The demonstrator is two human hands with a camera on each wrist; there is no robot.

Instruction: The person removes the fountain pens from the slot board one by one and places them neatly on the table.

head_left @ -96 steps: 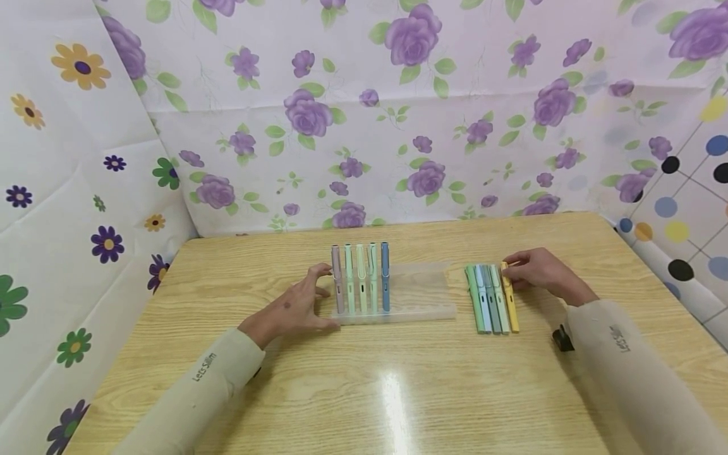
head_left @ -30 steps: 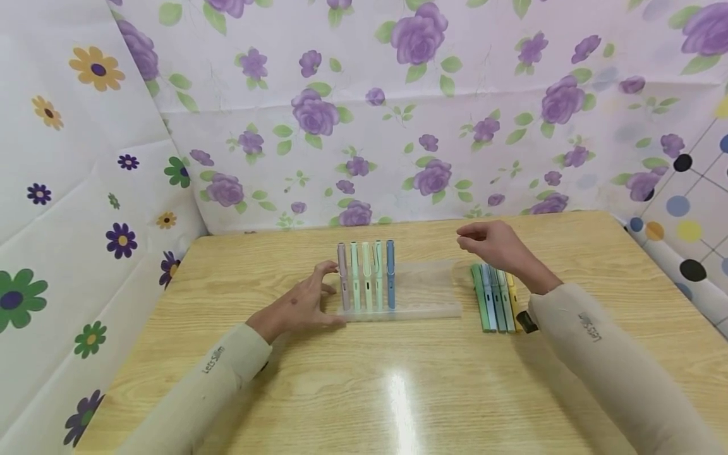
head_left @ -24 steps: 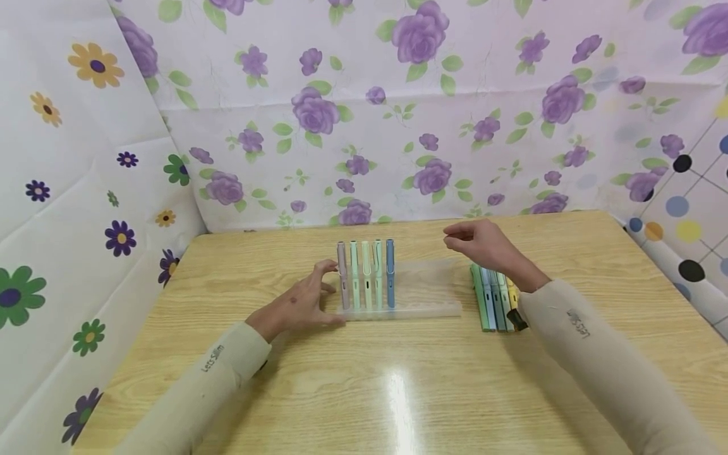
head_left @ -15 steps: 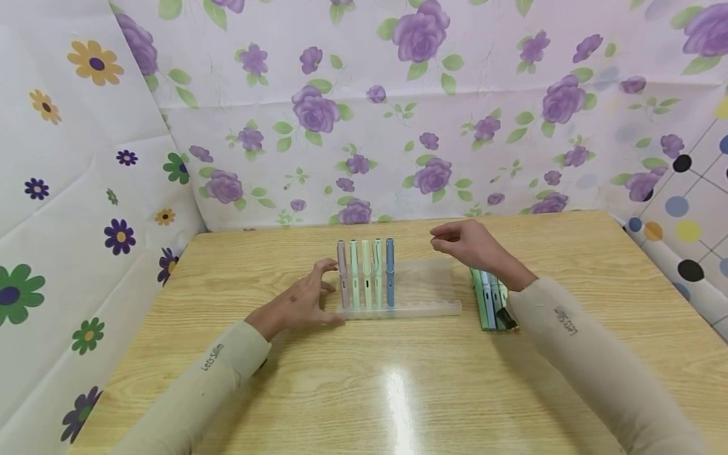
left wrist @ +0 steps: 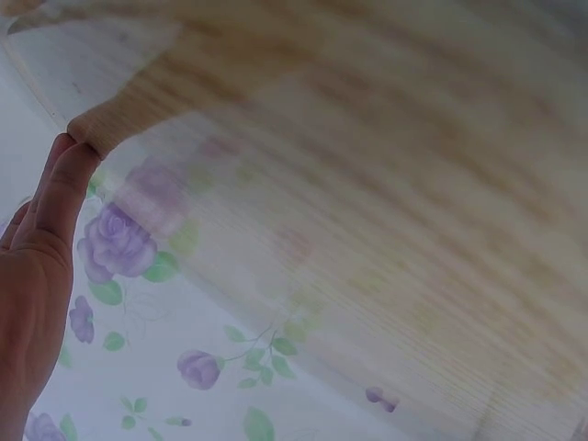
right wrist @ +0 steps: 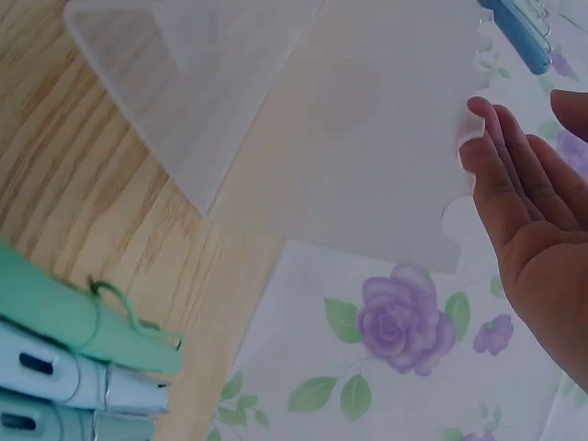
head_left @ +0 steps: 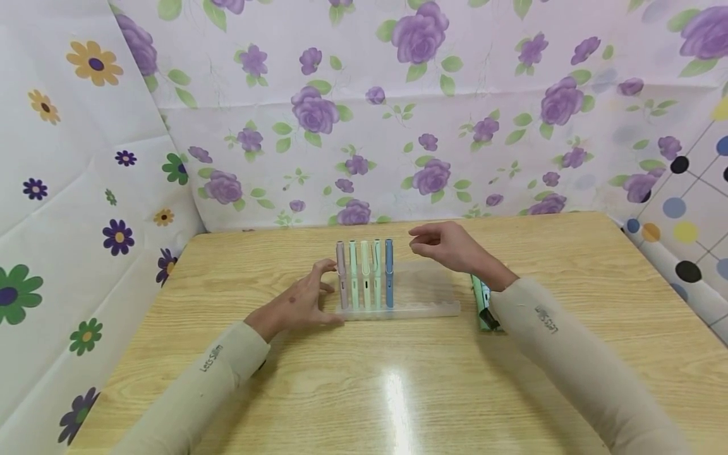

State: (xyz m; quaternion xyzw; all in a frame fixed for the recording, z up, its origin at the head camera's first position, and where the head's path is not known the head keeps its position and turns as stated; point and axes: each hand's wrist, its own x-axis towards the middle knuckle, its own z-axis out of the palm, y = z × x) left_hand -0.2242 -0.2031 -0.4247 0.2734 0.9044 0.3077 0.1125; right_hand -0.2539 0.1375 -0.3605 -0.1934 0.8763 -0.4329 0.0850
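Right hand [head_left: 452, 246] now above pen holder [head_left: 423, 294]

The head camera looked forward and down from above the near edge, taking in the whole surface [head_left: 364, 392] and the flowered backdrop [head_left: 398, 126]. The left wrist camera sat very close, tilted, blurred, facing wood grain and backdrop. The right wrist camera hung just above the clear pen rack [right wrist: 367, 147]; it shared that rack [head_left: 421, 291] with the head view.
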